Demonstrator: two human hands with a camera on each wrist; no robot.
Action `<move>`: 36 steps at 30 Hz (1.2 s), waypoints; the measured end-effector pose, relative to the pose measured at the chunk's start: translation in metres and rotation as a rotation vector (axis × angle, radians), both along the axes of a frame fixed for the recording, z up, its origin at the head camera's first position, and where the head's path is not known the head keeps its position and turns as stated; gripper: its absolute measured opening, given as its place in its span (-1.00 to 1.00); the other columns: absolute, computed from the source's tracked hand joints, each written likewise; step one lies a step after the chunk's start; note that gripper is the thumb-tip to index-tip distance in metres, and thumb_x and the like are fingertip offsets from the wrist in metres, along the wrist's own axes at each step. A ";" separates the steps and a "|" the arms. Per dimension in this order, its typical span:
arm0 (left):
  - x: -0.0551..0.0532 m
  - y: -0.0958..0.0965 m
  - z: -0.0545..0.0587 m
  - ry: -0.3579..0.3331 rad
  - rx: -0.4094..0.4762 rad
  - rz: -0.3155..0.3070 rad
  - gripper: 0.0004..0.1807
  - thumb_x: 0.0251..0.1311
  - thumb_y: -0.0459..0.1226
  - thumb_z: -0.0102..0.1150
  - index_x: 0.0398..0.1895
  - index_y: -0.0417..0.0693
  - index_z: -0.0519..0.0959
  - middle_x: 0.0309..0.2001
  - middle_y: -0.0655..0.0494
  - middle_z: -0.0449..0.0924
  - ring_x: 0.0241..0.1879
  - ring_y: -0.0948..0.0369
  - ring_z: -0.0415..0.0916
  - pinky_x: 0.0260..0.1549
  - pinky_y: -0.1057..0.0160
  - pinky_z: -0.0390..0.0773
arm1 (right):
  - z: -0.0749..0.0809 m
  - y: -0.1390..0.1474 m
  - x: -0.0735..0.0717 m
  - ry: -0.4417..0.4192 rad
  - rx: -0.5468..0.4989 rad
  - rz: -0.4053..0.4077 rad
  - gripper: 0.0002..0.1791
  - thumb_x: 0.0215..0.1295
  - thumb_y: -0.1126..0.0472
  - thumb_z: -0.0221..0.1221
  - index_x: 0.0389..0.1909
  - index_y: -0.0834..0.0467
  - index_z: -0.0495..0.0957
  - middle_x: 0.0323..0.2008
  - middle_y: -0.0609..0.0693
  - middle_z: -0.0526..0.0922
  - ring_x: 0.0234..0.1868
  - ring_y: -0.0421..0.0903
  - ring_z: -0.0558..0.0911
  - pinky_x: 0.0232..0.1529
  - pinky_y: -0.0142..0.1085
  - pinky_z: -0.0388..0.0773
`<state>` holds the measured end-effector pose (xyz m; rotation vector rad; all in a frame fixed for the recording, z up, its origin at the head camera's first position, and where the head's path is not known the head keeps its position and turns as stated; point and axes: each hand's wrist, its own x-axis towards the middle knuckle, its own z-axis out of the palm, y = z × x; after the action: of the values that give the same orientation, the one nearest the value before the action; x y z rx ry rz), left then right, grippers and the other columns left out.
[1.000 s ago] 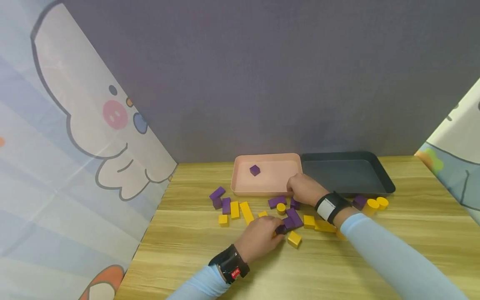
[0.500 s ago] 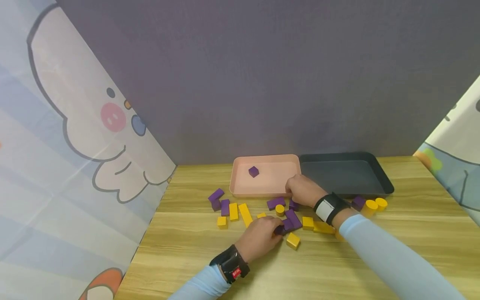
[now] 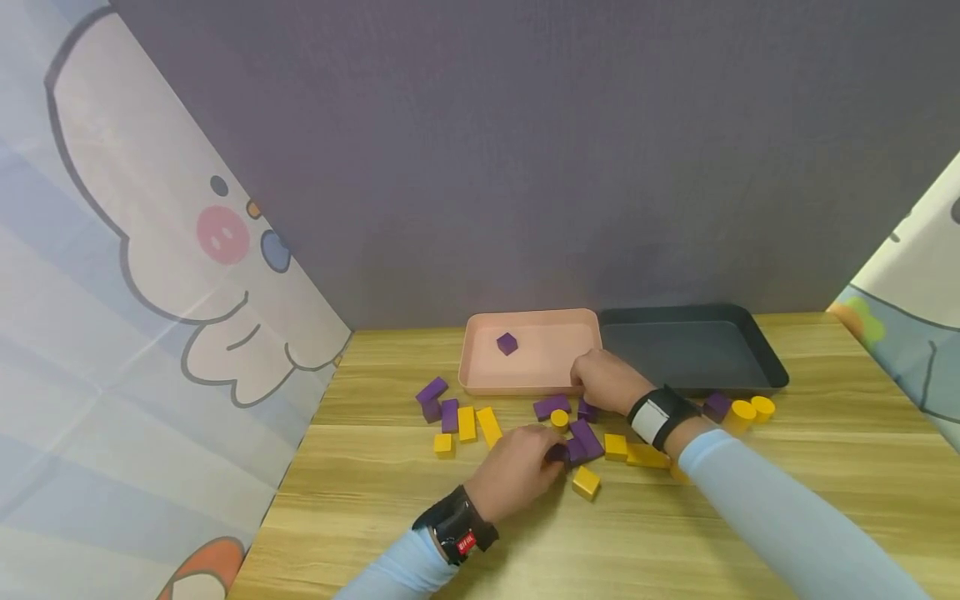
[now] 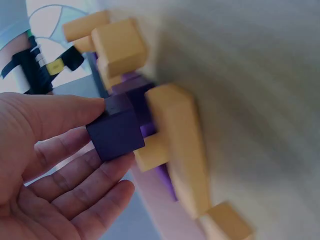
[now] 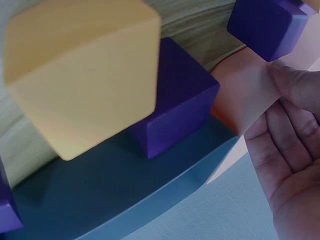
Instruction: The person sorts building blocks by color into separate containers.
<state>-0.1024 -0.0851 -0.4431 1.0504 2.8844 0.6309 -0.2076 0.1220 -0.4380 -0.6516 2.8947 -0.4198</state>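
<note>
My left hand pinches a dark purple cube between thumb and fingertips, as the left wrist view shows. The cube is just above the wood table, beside purple blocks and a yellow block. My right hand holds the near right corner of the pink tray, its thumb and fingers about the tray's wall in the right wrist view. One purple cube lies inside that tray. A purple block stands just below the right hand.
The dark grey tray adjoins the pink one on the right. Several purple and yellow blocks are scattered left and right. Yellow cylinders stand by the right forearm. A grey panel rises behind the trays.
The left hand has shifted slightly up and left in the head view, with the purple cube in its fingers. My right hand keeps its place on the pink tray.
</note>
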 end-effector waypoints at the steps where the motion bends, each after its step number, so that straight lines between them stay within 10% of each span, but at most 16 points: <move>1: -0.001 -0.001 0.004 -0.002 0.008 0.006 -0.83 0.20 -0.25 0.41 -0.14 0.05 0.69 -0.31 0.30 0.66 -0.37 0.47 0.45 -0.35 0.56 0.49 | 0.000 0.000 0.000 0.007 0.001 0.003 -0.83 0.06 0.42 0.43 -0.38 0.09 0.80 -0.42 -0.06 0.74 -0.39 -0.11 0.56 -0.08 -0.12 0.72; 8: -0.024 -0.005 0.037 0.023 0.057 0.061 -0.80 0.26 -0.24 0.39 -0.07 0.04 0.67 -0.22 0.26 0.68 -0.33 0.35 0.55 -0.38 0.52 0.48 | 0.000 0.003 0.001 0.056 -0.008 0.051 -0.82 0.03 0.44 0.42 -0.41 0.10 0.80 -0.46 -0.08 0.74 -0.43 -0.14 0.56 -0.22 -0.19 0.69; 15: -0.076 -0.008 0.053 0.021 0.194 0.110 -0.83 0.26 -0.25 0.39 -0.10 0.00 0.69 -0.21 0.20 0.75 -0.23 0.23 0.68 -0.28 0.41 0.56 | 0.000 0.005 0.000 0.087 -0.024 0.079 -0.82 0.02 0.45 0.40 -0.54 0.08 0.74 -0.60 -0.16 0.62 -0.52 -0.16 0.46 -0.42 -0.33 0.51; 28: -0.161 0.005 0.009 -0.003 0.228 0.242 -0.89 0.29 -0.26 0.34 -0.16 -0.04 0.72 -0.21 0.13 0.75 -0.24 0.23 0.64 -0.19 0.33 0.63 | -0.003 0.002 0.001 0.050 -0.006 0.047 -0.84 0.04 0.41 0.42 -0.51 0.07 0.74 -0.60 -0.17 0.57 -0.52 -0.15 0.45 -0.39 -0.32 0.50; 36: -0.193 0.013 -0.013 -0.060 0.254 0.324 -0.97 0.30 -0.31 0.30 -0.28 -0.06 0.70 -0.33 0.14 0.68 -0.36 0.21 0.54 -0.33 0.30 0.55 | -0.004 0.000 0.003 0.044 -0.025 0.040 -0.79 0.05 0.41 0.40 -0.58 0.03 0.70 -0.65 -0.18 0.49 -0.56 -0.16 0.41 -0.47 -0.35 0.39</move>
<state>-0.2954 -0.0723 -0.4559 0.5637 3.0020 1.0458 -0.2050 0.1217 -0.4422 -0.7296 2.9167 -0.4429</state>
